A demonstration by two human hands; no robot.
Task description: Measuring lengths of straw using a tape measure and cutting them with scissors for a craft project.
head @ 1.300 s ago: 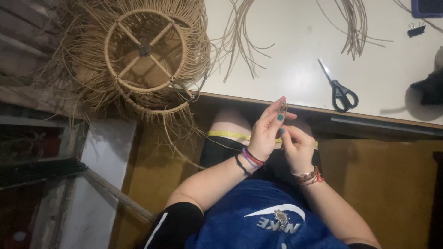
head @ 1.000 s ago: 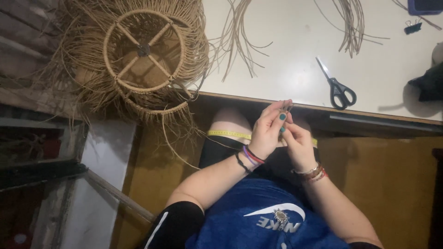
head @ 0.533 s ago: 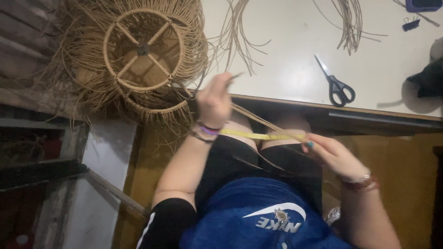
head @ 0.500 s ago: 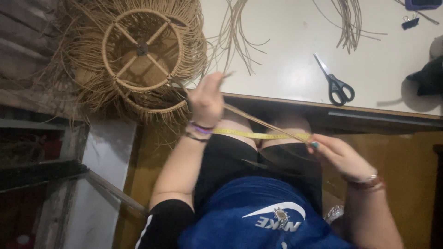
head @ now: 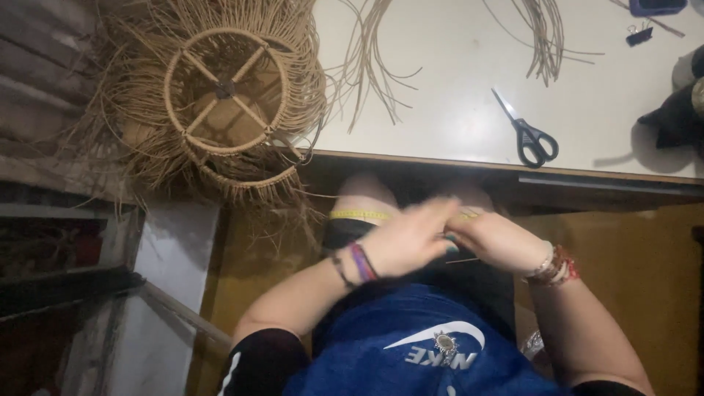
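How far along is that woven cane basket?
Done: the round woven cane basket has a ring-and-cross frame and woven sides. In hand: the left hand and right hand meet over the lap, blurred. Left: loose ends bristle from it, and spare cane strands and black-handled scissors lie on the white table.

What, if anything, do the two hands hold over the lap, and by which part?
It cannot be told. The left hand and right hand meet, blurred, over the lap beside a yellow tape measure; nothing gripped shows clearly.
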